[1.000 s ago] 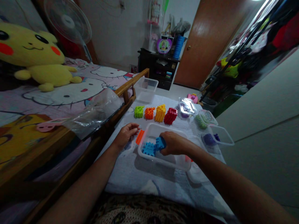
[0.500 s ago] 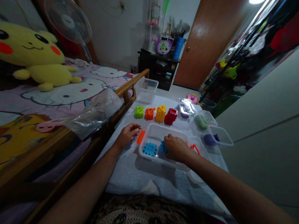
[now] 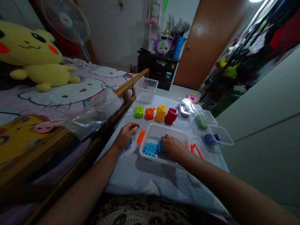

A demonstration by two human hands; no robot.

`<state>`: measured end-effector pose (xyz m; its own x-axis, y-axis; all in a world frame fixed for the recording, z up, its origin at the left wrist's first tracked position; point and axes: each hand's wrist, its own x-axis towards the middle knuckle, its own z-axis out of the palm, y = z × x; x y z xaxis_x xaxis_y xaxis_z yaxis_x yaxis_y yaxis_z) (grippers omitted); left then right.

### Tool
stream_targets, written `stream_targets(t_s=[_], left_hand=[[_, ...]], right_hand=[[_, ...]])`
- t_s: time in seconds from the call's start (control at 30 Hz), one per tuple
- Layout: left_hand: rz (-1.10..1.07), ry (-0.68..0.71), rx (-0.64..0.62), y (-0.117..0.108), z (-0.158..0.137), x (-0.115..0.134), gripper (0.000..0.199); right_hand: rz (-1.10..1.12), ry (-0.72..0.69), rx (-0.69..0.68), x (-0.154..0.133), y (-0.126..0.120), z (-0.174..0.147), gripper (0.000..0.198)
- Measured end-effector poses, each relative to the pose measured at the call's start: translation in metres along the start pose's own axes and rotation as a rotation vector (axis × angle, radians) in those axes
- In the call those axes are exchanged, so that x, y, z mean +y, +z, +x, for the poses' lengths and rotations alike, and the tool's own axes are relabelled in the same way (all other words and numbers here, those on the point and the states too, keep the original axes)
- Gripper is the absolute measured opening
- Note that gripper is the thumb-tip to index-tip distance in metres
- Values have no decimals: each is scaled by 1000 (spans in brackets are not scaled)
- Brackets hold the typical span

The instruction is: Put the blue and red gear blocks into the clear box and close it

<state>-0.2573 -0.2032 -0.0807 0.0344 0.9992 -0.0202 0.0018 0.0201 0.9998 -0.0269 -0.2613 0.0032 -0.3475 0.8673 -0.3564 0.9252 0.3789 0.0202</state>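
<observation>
Inside the clear plastic box (image 3: 168,127), my right hand (image 3: 172,148) has its fingers closed on a blue waffle block (image 3: 160,147), which they partly cover. Another blue waffle block (image 3: 150,149) lies flat on the box floor, to the left of the held one and close against it. My left hand (image 3: 126,135) rests by the box's left end, beside its orange latch (image 3: 141,137). Its fingers are loosely bent, apart from the thumb, with nothing seen in them. A second orange latch (image 3: 196,150) sticks out at the right end.
Behind the box stand stacks of green (image 3: 139,112), orange (image 3: 149,113), yellow (image 3: 160,113) and dark red blocks (image 3: 171,116). Lidded containers with purple (image 3: 209,139) and green pieces (image 3: 201,121) sit to the right. A clear bin (image 3: 147,89) stands at the back. A wooden bed rail (image 3: 131,84) borders the left.
My right hand has moved slightly left with its blue block, which now sits close to the other one. My left hand stays nearly in place.
</observation>
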Motion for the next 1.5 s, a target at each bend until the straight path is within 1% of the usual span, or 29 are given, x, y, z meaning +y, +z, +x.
stream_targets(t_s=[0.1,0.2,0.27,0.33,0.43,0.47,0.53,0.57,0.63,0.73,0.9,1.07,1.33,1.4,1.5], left_hand=[[57,88,-77,8,-1,17,29],[68,180,-223,21,0,38,33],[65,195,-301,29,2,47,35],[86,194,-329,34,4,51,34],[144,229,-309,37,7,49,32],[168,251,-305,37,8,48,32],[232,306,-297,37,10,48,30],[268,336,-295,38,11,49,29],[338,393,-292,40,12,53,28],[407,444,-284,42,14,55,28],[399,494,-269,43,13,49,27],[357,492,-265,42,12,46,26],[374,432,-259,41,10,48,27],[374,430,-259,41,10,48,27],[356,448,-262,41,10,46,26]], right_hand=[[-3,-6,1,-1,0,0,33],[-3,-26,18,-1,1,1,32],[8,-27,19,0,1,2,32],[26,-32,5,2,-1,0,38],[74,-33,7,9,-9,-5,49],[86,-23,18,12,-13,-8,47],[91,4,40,17,-20,-14,36],[84,19,37,18,-22,-17,31],[65,35,-4,18,-24,-21,30],[50,69,-75,14,-18,-22,35],[72,100,-43,7,2,-10,28],[99,140,-53,6,9,-1,27],[183,158,-61,6,0,2,27],[206,165,-70,7,-2,2,30],[252,180,-92,8,-5,-1,39]])
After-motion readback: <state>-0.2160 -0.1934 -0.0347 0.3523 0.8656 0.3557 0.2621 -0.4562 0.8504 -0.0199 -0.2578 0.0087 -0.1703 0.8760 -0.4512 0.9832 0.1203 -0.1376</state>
